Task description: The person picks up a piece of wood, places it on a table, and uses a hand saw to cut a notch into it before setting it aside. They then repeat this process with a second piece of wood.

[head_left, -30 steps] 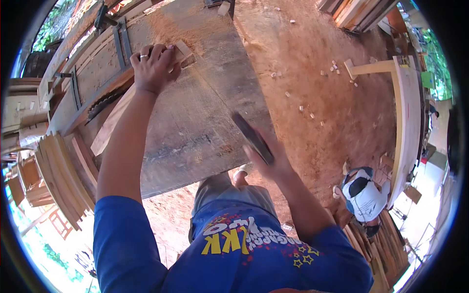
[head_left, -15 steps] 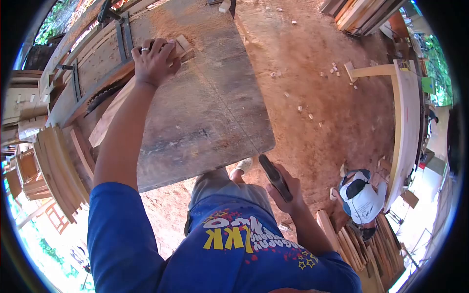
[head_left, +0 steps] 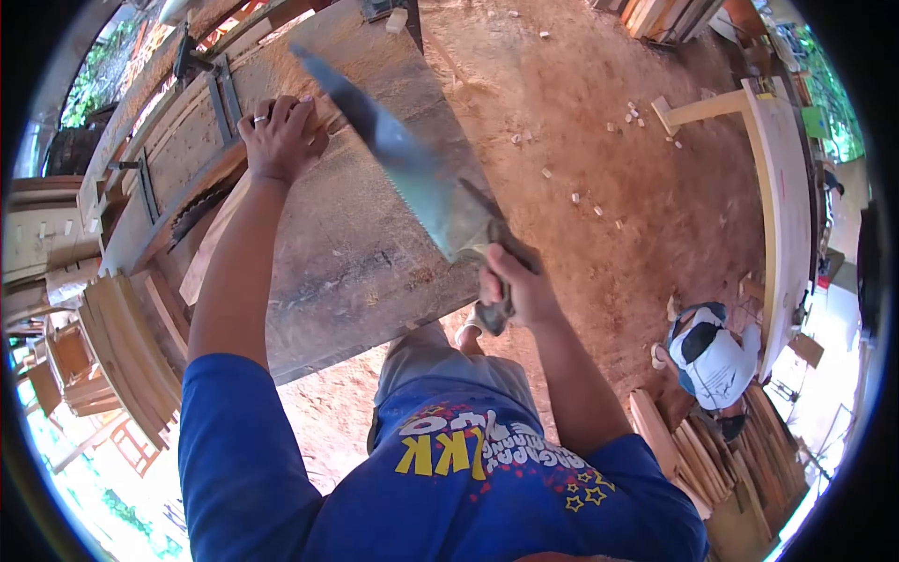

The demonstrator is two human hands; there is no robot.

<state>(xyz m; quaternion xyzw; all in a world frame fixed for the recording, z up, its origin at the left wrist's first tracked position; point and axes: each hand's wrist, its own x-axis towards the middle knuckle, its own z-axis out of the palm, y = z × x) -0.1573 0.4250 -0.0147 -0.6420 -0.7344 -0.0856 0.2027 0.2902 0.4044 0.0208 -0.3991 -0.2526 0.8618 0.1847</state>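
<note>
My right hand (head_left: 518,281) is wrapped round the handle of a handsaw (head_left: 389,145). The broad blade is turned flat side up over the workbench (head_left: 356,248), its tip pointing away to the upper left and its toothed edge facing left. Motion blurs part of the blade. At the bench's left side, my left hand (head_left: 284,139) presses down with curled fingers on a length of wood (head_left: 217,245), which runs back under my forearm. The wood's far end is partly hidden by my fingers and the blade.
Metal clamps (head_left: 223,98) stand at the bench's upper left, near a second toothed blade (head_left: 197,220). Small wood offcuts (head_left: 599,211) lie on the dirt floor. A person in a white shirt (head_left: 716,361) crouches at right, beside stacked boards (head_left: 693,450) and a long wooden frame (head_left: 782,225).
The saw has swung up from edge-on to show its flat side, lifting off the wood, as my right hand moved forward and left. My left hand stays on the wood.
</note>
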